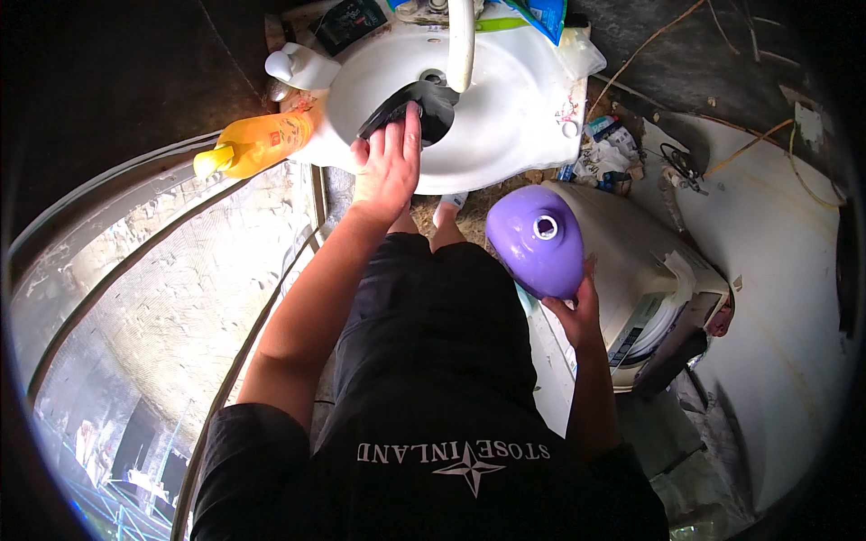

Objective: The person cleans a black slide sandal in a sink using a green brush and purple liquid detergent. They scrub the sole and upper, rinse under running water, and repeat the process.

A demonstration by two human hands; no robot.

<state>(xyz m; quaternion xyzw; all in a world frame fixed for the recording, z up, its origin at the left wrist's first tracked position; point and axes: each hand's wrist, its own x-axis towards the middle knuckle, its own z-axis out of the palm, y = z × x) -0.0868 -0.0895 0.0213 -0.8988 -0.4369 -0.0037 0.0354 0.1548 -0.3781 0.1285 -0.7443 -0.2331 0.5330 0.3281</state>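
My left hand [389,152] reaches over the white washbasin [511,122]. Its fingers lie together against a smooth black object [440,108] with a curved edge, tilted in the bowl below the white faucet [461,47]; its exact kind is unclear. My right hand [575,308] holds a purple plastic bottle [524,260] from below, to the right of my body. The bottle's white-rimmed neck is uncapped and faces up towards me. Its underside and some of my right fingers are hidden.
At the basin's left rim are an orange bottle with a yellow pump [264,142] and a white bottle [304,66]. Blue packaging [544,17] sits behind the bowl. A front-loading washing machine [629,250] stands to the right, and a screened window [176,270] to the left.
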